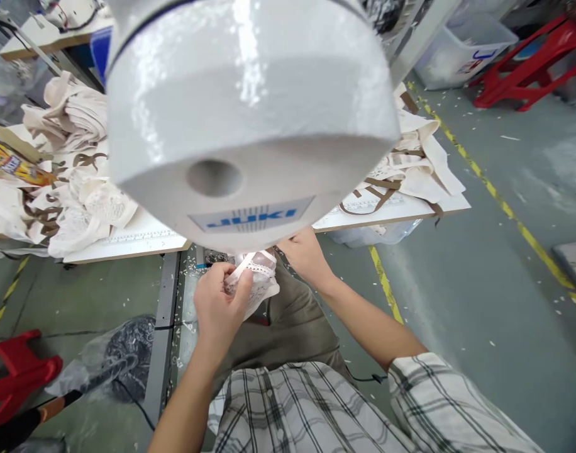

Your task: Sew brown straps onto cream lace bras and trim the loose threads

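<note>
My left hand (222, 303) is closed around a white lace garment piece (260, 290) that looks like a bra cup with a narrow strap, its thumb pressed on the lace. Just to the right, my right hand (305, 255) has its fingers curled under the edge of the sewing machine head (254, 94). Its fingertips are partly hidden, and what they hold cannot be made out. The big white machine head, marked JUKI, hangs right above both hands and covers the stitching area.
White lace garments (94, 201) with brown straps lie on the left tabletop. More cream fabric (420, 157) lies on the right one. Red stools (533, 63) stand on the floor at both sides. A plastic bin (465, 50) is at the back right. Scraps litter the floor.
</note>
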Tool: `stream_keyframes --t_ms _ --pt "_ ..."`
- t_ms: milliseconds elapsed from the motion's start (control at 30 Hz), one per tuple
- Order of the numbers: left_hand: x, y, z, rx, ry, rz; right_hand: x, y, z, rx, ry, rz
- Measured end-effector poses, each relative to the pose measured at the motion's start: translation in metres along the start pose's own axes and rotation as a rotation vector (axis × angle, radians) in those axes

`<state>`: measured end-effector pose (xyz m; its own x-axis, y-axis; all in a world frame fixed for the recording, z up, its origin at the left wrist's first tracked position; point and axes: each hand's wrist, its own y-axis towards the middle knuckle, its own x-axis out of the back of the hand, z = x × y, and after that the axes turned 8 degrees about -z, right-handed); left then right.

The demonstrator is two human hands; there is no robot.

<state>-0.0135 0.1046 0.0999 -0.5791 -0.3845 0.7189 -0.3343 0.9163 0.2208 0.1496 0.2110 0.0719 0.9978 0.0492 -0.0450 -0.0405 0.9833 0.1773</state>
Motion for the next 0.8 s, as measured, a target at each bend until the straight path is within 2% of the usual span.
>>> stream_keyframes --t_ms 67,100,167,233,300,367,467,567,667,800 --pt "0.004 -0.004 -0.002 -0.070 0.028 0.028 0.003 -0.026 -0.004 -0.139 0.188 -0.045" --pt "0.005 -0.006 -0.002 -0.116 0.056 0.041 0.005 -0.041 -0.004 -0.188 0.270 -0.033" --pt "0.005 -0.013 -0.002 -0.244 0.118 0.063 0.012 -0.072 -0.003 -0.196 0.367 0.050" --pt "0.003 -0.020 0.002 -0.432 0.127 0.024 0.019 -0.098 0.000 -0.094 0.364 0.170" --pt "0.001 -0.026 0.008 -0.615 0.082 -0.082 0.027 -0.116 0.002 0.079 0.295 0.274" --pt "0.001 -0.030 0.016 -0.720 0.036 -0.207 0.033 -0.127 0.002 0.269 0.204 0.373" --pt "0.005 -0.036 0.023 -0.748 0.019 -0.308 0.034 -0.132 0.002 0.486 0.136 0.434" --pt "0.009 -0.041 0.024 -0.705 0.039 -0.323 0.030 -0.131 0.006 0.625 0.125 0.443" --pt "0.012 -0.045 0.024 -0.646 0.054 -0.304 0.026 -0.131 0.010 0.681 0.115 0.462" --pt "0.014 -0.049 0.025 -0.636 -0.038 -0.323 0.025 -0.133 0.011 0.704 0.104 0.467"
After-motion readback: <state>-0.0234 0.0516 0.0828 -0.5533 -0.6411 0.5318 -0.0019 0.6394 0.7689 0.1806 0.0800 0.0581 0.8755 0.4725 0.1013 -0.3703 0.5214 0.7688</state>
